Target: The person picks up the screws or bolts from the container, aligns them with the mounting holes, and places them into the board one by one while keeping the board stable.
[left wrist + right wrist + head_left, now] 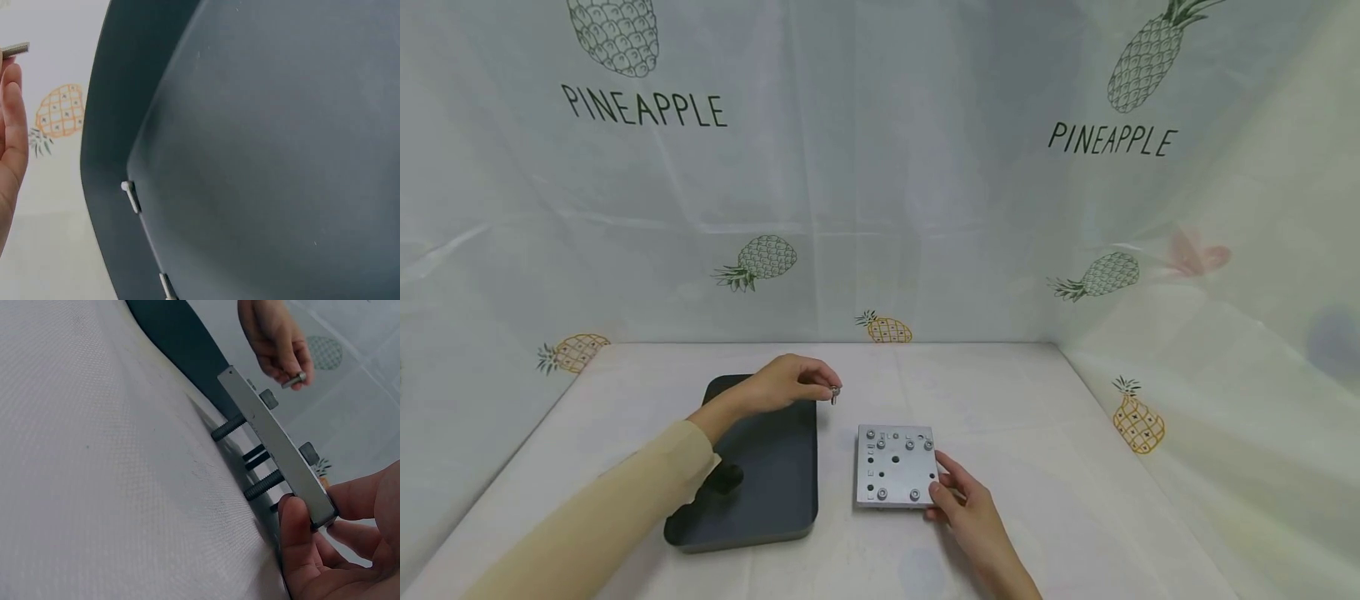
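My left hand (pixel 790 382) pinches a small metal screw (pixel 834 393) between thumb and fingers, above the right rim of a dark grey tray (pixel 775 492). The right wrist view shows the same screw (pixel 294 380) and its head more closely. My right hand (pixel 972 517) grips the right edge of a square silver metal plate (pixel 897 479), thumb on one face and fingers on the other. Several socket-head screws (pixel 269 399) sit in the plate's holes, and their threaded shanks (pixel 265 485) stick out underneath. The plate is held up off the cloth.
Inside the tray, screws lie along its wall, one screw (pixel 131 196) near a corner. A black object (pixel 725 478) shows in the tray beside my left sleeve (pixel 625 492). White pineapple-print cloth (pixel 985 392) covers the table and hangs behind.
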`<state>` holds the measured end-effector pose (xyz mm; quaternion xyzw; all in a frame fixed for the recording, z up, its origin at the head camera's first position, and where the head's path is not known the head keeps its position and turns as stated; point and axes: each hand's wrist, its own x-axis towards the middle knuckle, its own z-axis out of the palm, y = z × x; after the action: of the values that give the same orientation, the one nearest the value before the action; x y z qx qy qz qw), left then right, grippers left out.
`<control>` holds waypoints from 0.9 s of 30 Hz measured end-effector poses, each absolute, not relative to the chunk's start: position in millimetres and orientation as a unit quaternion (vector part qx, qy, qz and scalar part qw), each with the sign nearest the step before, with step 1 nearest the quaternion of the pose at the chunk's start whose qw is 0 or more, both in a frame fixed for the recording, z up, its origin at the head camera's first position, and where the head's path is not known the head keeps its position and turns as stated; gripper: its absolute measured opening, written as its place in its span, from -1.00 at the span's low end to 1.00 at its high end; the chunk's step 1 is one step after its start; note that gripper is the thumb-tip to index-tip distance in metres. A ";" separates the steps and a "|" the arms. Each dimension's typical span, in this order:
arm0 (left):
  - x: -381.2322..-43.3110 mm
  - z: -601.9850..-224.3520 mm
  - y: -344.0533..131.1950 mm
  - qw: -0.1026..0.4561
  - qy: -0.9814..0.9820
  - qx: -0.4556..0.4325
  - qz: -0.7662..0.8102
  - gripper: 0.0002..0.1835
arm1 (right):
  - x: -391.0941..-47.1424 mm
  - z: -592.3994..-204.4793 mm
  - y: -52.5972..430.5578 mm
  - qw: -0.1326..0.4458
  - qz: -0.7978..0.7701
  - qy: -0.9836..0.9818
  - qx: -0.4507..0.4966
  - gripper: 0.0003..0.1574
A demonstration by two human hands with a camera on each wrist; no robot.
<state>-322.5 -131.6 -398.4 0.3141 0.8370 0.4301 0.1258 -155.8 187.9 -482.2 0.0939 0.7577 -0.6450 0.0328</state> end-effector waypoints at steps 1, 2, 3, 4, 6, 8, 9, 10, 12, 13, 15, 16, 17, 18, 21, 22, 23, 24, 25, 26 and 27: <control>-322.0 -398.0 -129.3 0.127 0.836 0.313 0.432 -0.76 | -155.6 -482.2 187.9 0.033 -0.645 0.758 0.094 -0.27; -321.5 -397.7 -126.9 0.128 0.835 0.313 0.435 -0.75 | -155.5 -482.0 187.8 0.034 -0.645 0.757 0.094 -0.27; -321.2 -397.6 -124.5 0.129 0.833 0.314 0.437 -0.75 | -155.3 -481.7 187.6 0.035 -0.646 0.757 0.095 -0.27; -320.6 -397.2 -121.9 0.130 0.832 0.314 0.439 -0.74 | -155.2 -481.8 187.7 0.035 -0.646 0.756 0.095 -0.27; -319.3 -396.6 -116.7 0.134 0.828 0.316 0.444 -0.74 | -155.1 -481.8 187.8 0.035 -0.648 0.755 0.097 -0.27; -317.9 -396.1 -111.3 0.138 0.823 0.321 0.448 -0.74 | -155.1 -482.3 188.0 0.034 -0.649 0.755 0.094 -0.26; -317.3 -396.0 -108.4 0.140 0.822 0.322 0.448 -0.76 | -155.2 -482.5 188.1 0.032 -0.649 0.755 0.092 -0.26; -316.6 -395.6 -105.4 0.142 0.820 0.324 0.449 -0.76 | -155.4 -482.8 188.2 0.032 -0.648 0.755 0.090 -0.26; -316.2 -395.8 -99.7 0.144 0.819 0.329 0.447 -0.78 | -155.7 -483.2 188.3 0.029 -0.648 0.756 0.087 -0.26; -316.1 -395.9 -96.8 0.144 0.819 0.331 0.446 -0.78 | -155.8 -483.4 188.3 0.028 -0.648 0.757 0.085 -0.26; -316.3 -396.4 -91.2 0.145 0.819 0.334 0.443 -0.78 | -156.0 -483.6 188.0 0.025 -0.648 0.756 0.082 -0.26; -316.3 -396.4 -88.4 0.144 0.819 0.338 0.441 -0.78 | -156.1 -483.9 187.9 0.024 -0.650 0.756 0.081 -0.27; -316.1 -396.4 -85.4 0.143 0.818 0.341 0.440 -0.77 | -156.1 -484.1 187.8 0.022 -0.651 0.755 0.080 -0.27; -315.9 -396.6 -82.4 0.143 0.818 0.342 0.439 -0.78 | -156.1 -484.2 187.8 0.021 -0.652 0.754 0.079 -0.27; -314.5 -398.0 -73.1 0.146 0.816 0.346 0.439 -0.78 | -155.9 -484.2 187.8 0.019 -0.653 0.753 0.075 -0.28; -313.8 -398.8 -69.7 0.149 0.815 0.348 0.439 -0.77 | -155.8 -484.2 187.9 0.018 -0.652 0.754 0.075 -0.28; -313.1 -399.7 -66.3 0.152 0.814 0.349 0.439 -0.78 | -155.6 -484.0 188.1 0.017 -0.651 0.755 0.075 -0.28; -312.5 -401.0 -63.0 0.154 0.813 0.352 0.438 -0.79 | -155.4 -483.8 188.1 0.017 -0.650 0.756 0.076 -0.28; -311.7 -402.0 -59.7 0.156 0.812 0.354 0.437 -0.79 | -155.2 -483.6 188.1 0.017 -0.648 0.757 0.077 -0.28; -311.0 -402.9 -56.4 0.158 0.810 0.358 0.436 -0.79 | -155.0 -483.5 188.1 0.018 -0.647 0.758 0.079 -0.28; -310.5 -403.7 -53.2 0.159 0.810 0.360 0.435 -0.80 | -154.8 -483.3 188.2 0.018 -0.646 0.759 0.080 -0.28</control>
<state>-310.5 -53.2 -403.7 0.3599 0.8101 0.4346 0.1594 -154.8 188.2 -483.3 0.0799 0.7585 -0.6464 0.0181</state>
